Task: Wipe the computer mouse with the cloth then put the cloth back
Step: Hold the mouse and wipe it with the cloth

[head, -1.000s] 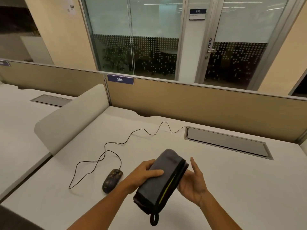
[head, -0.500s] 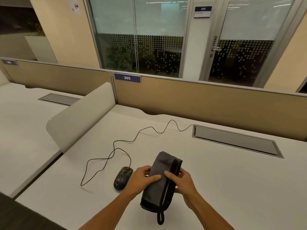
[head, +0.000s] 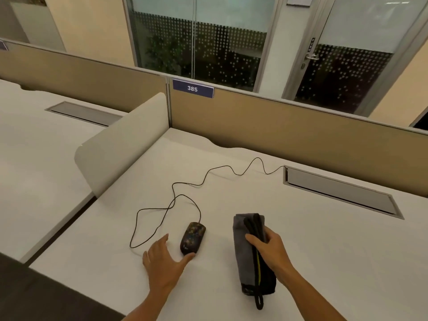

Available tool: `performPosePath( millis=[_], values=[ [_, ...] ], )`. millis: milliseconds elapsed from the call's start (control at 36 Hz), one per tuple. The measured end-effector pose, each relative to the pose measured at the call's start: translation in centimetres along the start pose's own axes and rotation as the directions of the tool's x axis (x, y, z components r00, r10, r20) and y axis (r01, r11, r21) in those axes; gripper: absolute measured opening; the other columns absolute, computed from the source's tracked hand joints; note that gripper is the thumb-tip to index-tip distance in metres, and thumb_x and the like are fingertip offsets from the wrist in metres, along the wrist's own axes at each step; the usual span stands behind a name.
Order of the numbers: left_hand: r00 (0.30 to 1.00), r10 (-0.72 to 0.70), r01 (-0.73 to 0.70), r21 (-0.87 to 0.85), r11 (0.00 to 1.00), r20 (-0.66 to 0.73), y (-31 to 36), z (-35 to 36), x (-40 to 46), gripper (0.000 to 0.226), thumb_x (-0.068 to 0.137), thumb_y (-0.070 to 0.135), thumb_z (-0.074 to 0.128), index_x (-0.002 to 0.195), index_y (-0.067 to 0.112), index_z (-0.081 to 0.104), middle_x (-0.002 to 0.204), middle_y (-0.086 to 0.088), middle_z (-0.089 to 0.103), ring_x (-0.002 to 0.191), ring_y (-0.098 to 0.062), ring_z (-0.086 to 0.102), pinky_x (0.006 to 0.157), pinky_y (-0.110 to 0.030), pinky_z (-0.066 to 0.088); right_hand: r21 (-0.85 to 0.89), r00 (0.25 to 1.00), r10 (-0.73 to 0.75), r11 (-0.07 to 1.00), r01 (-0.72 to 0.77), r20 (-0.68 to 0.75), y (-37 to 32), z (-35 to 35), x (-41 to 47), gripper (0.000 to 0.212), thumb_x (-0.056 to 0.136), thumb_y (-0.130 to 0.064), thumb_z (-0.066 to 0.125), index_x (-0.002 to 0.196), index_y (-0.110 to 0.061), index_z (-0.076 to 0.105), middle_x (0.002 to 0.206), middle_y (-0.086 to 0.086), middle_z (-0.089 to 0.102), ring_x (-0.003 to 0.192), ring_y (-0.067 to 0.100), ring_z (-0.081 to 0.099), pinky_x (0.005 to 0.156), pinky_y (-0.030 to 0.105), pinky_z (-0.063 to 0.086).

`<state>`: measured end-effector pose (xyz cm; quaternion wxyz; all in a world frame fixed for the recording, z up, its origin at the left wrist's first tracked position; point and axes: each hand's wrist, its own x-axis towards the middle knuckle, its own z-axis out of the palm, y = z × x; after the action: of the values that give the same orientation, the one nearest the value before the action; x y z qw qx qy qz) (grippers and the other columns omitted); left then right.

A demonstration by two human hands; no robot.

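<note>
Two hands split the work: the left hand (head: 163, 262), fingers spread, reaches for the mouse (head: 193, 238) near the desk's (head: 324, 239) front edge, likely to steady it, while the right hand (head: 271, 251) pinches the folded grey cloth (head: 245, 256) to its right, ready to wipe.

One computer mouse (head: 193, 238) with one black cable (head: 208, 176) lies at lower centre. One folded grey cloth (head: 251, 252) stands at lower right. Two hands show: left hand (head: 163, 265), right hand (head: 269, 250). Two desk hatches: one (head: 342, 192) at right, one (head: 84, 113) at upper left. One number plate (head: 193, 88) at upper centre.
</note>
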<state>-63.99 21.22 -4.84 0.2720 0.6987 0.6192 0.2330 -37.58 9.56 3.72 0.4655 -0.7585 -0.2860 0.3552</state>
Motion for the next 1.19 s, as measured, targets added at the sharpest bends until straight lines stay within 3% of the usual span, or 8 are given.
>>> performPosePath(
  millis=[111, 250, 361, 583, 806, 917, 1056, 1194],
  values=[
    [0.997, 0.021, -0.031, 0.13, 0.991, 0.075, -0.4, 1.3, -0.1, 0.107, 0.058, 0.083, 0.067, 0.14, 0.019, 0.044, 0.141, -0.004, 0.05, 0.144, -0.031, 0.027, 0.12, -0.057, 0.004, -0.142, 1.0, -0.013, 0.99, 0.014, 0.008, 0.1, 1.1, 0.6, 0.033, 0.088, -0.042, 0.071, 0.117, -0.029, 0.062, 0.106, -0.007, 0.07, 0.095, 0.013, 0.067, 0.079, 0.03, 0.059],
    [0.993, 0.057, -0.078, 0.214, 0.974, 0.105, 0.6, 2.0, 0.4, 0.1, 0.059, 0.085, 0.064, 0.134, 0.02, 0.049, 0.137, 0.001, 0.051, 0.142, -0.033, 0.028, 0.117, -0.064, 0.003, -0.324, 0.998, -0.049, 0.944, 0.062, 0.049, -0.4, 2.7, 1.8, 0.025, 0.091, -0.027, 0.067, 0.115, -0.03, 0.057, 0.096, -0.015, 0.065, 0.085, 0.003, 0.063, 0.068, 0.021, 0.054],
    [0.991, 0.059, -0.081, 0.188, 0.979, 0.118, 1.0, 1.9, 1.0, 0.084, 0.063, 0.074, 0.07, 0.126, 0.022, 0.054, 0.129, 0.003, 0.056, 0.14, -0.03, 0.031, 0.118, -0.064, 0.005, -0.49, 0.992, -0.069, 0.864, 0.112, 0.106, -1.3, 4.4, 2.8, 0.03, 0.091, -0.021, 0.06, 0.12, -0.022, 0.056, 0.1, -0.003, 0.062, 0.084, 0.014, 0.062, 0.071, 0.029, 0.055],
    [0.987, 0.102, -0.122, 0.172, 0.977, 0.121, 0.6, 2.2, 1.1, 0.071, 0.07, 0.069, 0.066, 0.124, 0.024, 0.053, 0.124, 0.005, 0.057, 0.139, -0.026, 0.033, 0.117, -0.065, 0.002, -0.715, 0.968, -0.155, 0.653, 0.249, 0.195, -3.4, 8.5, 4.8, 0.05, 0.091, -0.025, 0.052, 0.14, -0.031, 0.04, 0.115, 0.004, 0.059, 0.097, 0.025, 0.062, 0.08, 0.042, 0.055],
    [0.99, 0.095, -0.114, 0.182, 0.977, 0.109, 0.6, 2.3, 1.4, 0.07, 0.07, 0.077, 0.056, 0.121, 0.028, 0.055, 0.122, 0.01, 0.057, 0.138, -0.023, 0.035, 0.118, -0.064, 0.003, -0.751, 0.967, -0.195, 0.611, 0.251, 0.165, -3.8, 12.3, 6.2, 0.056, 0.097, -0.026, 0.054, 0.151, -0.028, 0.035, 0.118, 0.006, 0.068, 0.104, 0.025, 0.065, 0.08, 0.034, 0.053],
    [0.99, 0.096, -0.114, 0.177, 0.978, 0.108, 0.3, 2.5, 1.4, 0.071, 0.069, 0.078, 0.054, 0.12, 0.029, 0.055, 0.121, 0.011, 0.057, 0.138, -0.023, 0.035, 0.118, -0.063, 0.001, -0.749, 0.98, -0.172, 0.636, 0.187, 0.098, -3.4, 13.6, 5.9, 0.044, 0.096, -0.032, 0.056, 0.139, -0.025, 0.048, 0.107, 0.011, 0.058, 0.101, 0.027, 0.057, 0.081, 0.033, 0.053],
    [0.991, 0.114, -0.123, 0.143, 0.982, 0.072, 0.1, 2.7, 1.4, 0.07, 0.068, 0.077, 0.057, 0.117, 0.028, 0.058, 0.118, 0.009, 0.061, 0.135, -0.025, 0.04, 0.117, -0.065, 0.004, -0.665, 0.979, -0.163, 0.718, 0.205, 0.125, -2.8, 14.6, 5.6, 0.027, 0.093, -0.013, 0.056, 0.12, -0.013, 0.062, 0.104, 0.012, 0.066, 0.093, 0.024, 0.064, 0.08, 0.037, 0.059],
    [0.99, 0.109, -0.12, 0.139, 0.983, 0.086, 0.1, 2.7, 1.4, 0.069, 0.069, 0.079, 0.054, 0.118, 0.029, 0.056, 0.119, 0.011, 0.059, 0.137, -0.023, 0.037, 0.118, -0.064, 0.001, -0.658, 0.973, -0.152, 0.716, 0.231, 0.177, -2.6, 14.7, 5.4, 0.038, 0.093, -0.005, 0.05, 0.128, -0.016, 0.058, 0.109, 0.012, 0.067, 0.102, 0.027, 0.061, 0.087, 0.038, 0.057]
  ],
)
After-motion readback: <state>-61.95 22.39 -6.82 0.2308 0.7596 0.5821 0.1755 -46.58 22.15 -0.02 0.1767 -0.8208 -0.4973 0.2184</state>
